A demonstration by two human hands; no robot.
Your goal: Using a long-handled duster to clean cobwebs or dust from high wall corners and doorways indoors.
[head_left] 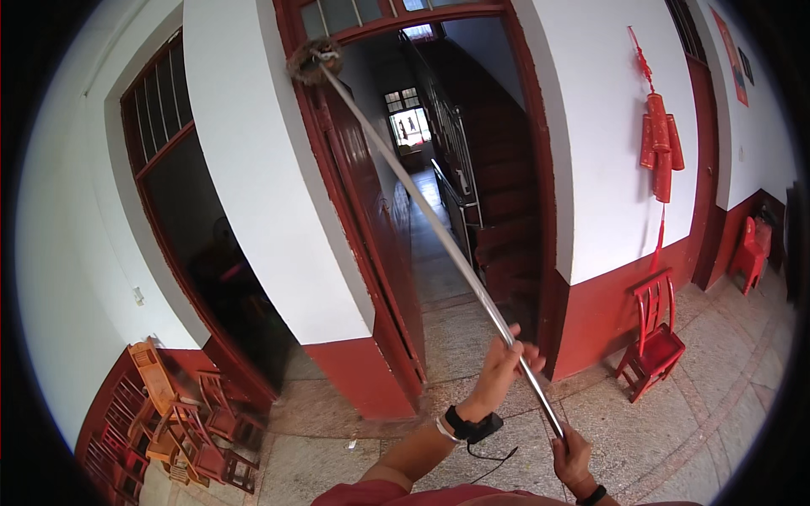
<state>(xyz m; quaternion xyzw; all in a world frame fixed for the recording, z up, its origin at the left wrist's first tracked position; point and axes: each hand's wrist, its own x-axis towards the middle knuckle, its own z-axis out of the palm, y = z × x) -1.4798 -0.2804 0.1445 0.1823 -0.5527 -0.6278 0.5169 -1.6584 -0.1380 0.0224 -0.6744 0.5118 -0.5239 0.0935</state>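
A long metal pole (pixel 421 199) slants from low right up to the left, with a round, shaggy brown duster head (pixel 314 61) at its far end. That head rests at the upper left corner of a dark red wooden door frame (pixel 297 31); whether it presses on the wood I cannot tell. Partway along the pole, my left hand (pixel 503 364) supports it between thumb and palm, several fingers spread. My right hand (pixel 573 455) is wrapped around the pole's lower end. A black strap device (pixel 471 425) with a dangling cord sits on my left wrist.
Inside the doorway, a dark staircase (pixel 500 164) with a metal railing (pixel 457 183) climbs beside a hallway. A red chair (pixel 652 341) stands by the right wall, below a hanging red firecracker ornament (pixel 659 145). Several wooden chairs (pixel 202 443) crowd the lower left. An open door leaf (pixel 373 209) stands at the left.
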